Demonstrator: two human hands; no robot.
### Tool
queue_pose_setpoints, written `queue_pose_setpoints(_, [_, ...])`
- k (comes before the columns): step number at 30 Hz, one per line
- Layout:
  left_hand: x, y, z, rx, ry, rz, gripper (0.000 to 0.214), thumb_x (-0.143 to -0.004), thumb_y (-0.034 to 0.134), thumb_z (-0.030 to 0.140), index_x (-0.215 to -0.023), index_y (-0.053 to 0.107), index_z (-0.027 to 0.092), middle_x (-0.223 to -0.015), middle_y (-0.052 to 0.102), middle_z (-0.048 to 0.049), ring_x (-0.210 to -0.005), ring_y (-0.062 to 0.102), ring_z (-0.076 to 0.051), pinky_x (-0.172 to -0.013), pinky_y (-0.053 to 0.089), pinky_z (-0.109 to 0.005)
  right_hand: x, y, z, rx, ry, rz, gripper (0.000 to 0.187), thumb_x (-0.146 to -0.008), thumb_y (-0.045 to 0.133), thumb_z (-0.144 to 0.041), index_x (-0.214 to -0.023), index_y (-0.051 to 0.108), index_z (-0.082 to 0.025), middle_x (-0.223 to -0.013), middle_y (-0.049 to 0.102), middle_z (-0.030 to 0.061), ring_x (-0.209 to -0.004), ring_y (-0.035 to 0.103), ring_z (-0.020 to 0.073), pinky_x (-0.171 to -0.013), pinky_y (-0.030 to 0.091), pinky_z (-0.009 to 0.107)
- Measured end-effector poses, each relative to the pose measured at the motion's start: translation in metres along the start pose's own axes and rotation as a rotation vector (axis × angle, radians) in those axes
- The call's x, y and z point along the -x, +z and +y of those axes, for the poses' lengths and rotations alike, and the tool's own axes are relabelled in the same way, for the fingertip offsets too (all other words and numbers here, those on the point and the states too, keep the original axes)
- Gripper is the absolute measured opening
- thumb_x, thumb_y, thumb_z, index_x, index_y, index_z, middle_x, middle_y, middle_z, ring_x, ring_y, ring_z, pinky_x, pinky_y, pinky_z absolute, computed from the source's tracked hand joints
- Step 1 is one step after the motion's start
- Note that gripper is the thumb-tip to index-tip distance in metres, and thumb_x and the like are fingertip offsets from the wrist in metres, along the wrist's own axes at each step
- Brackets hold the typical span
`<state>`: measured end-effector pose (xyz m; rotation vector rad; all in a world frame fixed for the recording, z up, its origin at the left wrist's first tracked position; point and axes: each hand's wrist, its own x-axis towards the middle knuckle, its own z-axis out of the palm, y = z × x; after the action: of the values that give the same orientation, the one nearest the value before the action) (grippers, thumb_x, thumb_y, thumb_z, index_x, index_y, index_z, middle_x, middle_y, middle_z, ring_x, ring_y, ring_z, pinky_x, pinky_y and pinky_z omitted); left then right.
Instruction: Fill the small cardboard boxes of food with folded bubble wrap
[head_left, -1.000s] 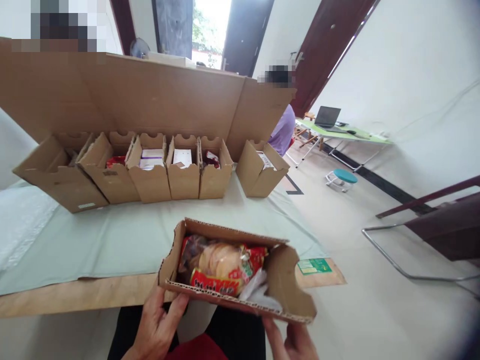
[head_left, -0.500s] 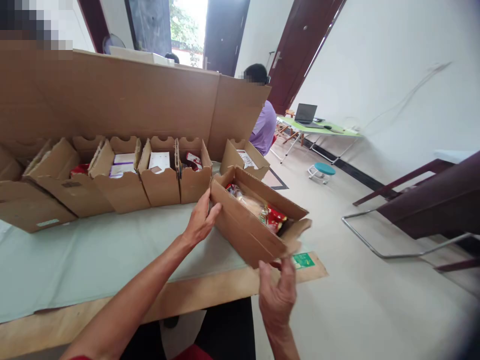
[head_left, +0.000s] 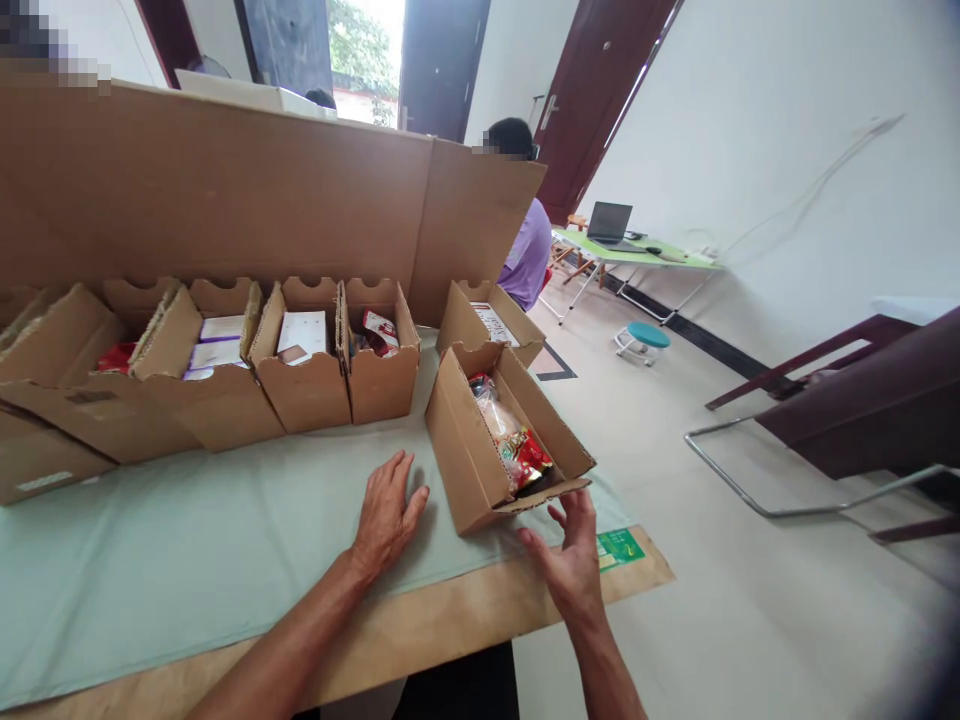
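An open cardboard box [head_left: 469,460] with red and clear snack packets [head_left: 517,447] inside stands on the pale green cloth [head_left: 225,540] near the table's right end. My left hand [head_left: 385,517] lies flat on the cloth just left of the box, fingers spread, holding nothing. My right hand [head_left: 571,560] is at the box's near right corner, fingers apart, fingertips at or just off the front flap.
A row of similar open boxes [head_left: 300,370] with packets and cards stands behind, before a tall cardboard screen [head_left: 225,190]. Another box [head_left: 487,315] sits at the far right. A person in purple [head_left: 525,250] sits beyond; a stool [head_left: 645,338], a green table [head_left: 637,255] and chair frames stand on the floor.
The box has gone from my lap up onto the table and now rests on the cloth. Both hands have let go of it and drawn back slightly.
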<state>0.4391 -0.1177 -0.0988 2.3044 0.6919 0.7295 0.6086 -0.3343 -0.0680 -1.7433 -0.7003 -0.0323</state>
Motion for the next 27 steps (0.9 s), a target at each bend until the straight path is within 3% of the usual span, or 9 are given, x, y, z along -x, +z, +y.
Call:
queue_pose_setpoints(3, [-0.001,-0.001,0.0,0.008,0.143,-0.05,0.063,-0.098,0.054,0.041,-0.156,0.042,0.019,-0.16,0.045,-0.0208,-0.147,0.045,-0.036,-0.117,0.04,-0.06,-0.023,0.011,0.01,-0.165,0.052,-0.134,0.096,-0.063,0.088,-0.065,-0.144,0.052,-0.027,-0.144,0.061,0.0155,-0.133,0.058,0.0357,-0.109,0.049,0.055])
queue_pose_setpoints(6, [0.006,0.0,0.004,0.069,0.341,-0.142,0.079,-0.097,0.058,0.041,-0.166,0.02,0.027,-0.169,0.031,-0.0175,-0.153,0.037,-0.035,-0.12,0.038,-0.057,-0.025,0.022,0.017,-0.232,0.129,-0.214,0.079,-0.06,0.091,-0.063,-0.124,0.066,-0.025,-0.129,0.071,0.0138,-0.122,0.066,0.0352,-0.104,0.054,0.052])
queue_pose_setpoints(9, [0.012,0.004,0.009,0.151,0.359,-0.16,0.091,-0.096,0.06,0.039,-0.167,0.004,0.028,-0.171,0.027,-0.0162,-0.154,0.035,-0.034,-0.121,0.039,-0.054,-0.022,0.032,0.016,-0.274,0.155,-0.24,0.071,-0.061,0.093,-0.059,-0.118,0.068,-0.024,-0.122,0.074,0.0134,-0.116,0.069,0.0347,-0.101,0.056,0.051])
queue_pose_setpoints(18, [-0.002,-0.004,0.0,0.217,0.264,-0.05,0.082,-0.097,0.057,0.024,-0.167,0.013,0.029,-0.169,0.034,-0.0111,-0.152,0.04,-0.029,-0.121,0.044,-0.047,-0.041,0.067,-0.002,-0.277,0.05,-0.217,0.081,-0.067,0.091,-0.056,-0.135,0.061,-0.023,-0.138,0.067,0.0139,-0.13,0.061,0.0347,-0.113,0.048,0.053])
queue_pose_setpoints(27, [0.007,0.001,0.014,0.108,0.329,0.179,0.08,-0.096,0.059,0.018,-0.166,0.021,0.027,-0.159,0.049,-0.013,-0.14,0.057,-0.027,-0.111,0.055,-0.04,-0.05,0.056,-0.003,-0.379,0.024,-0.339,0.069,-0.074,0.088,-0.051,-0.133,0.064,-0.028,-0.138,0.067,0.011,-0.131,0.061,0.0349,-0.111,0.05,0.052])
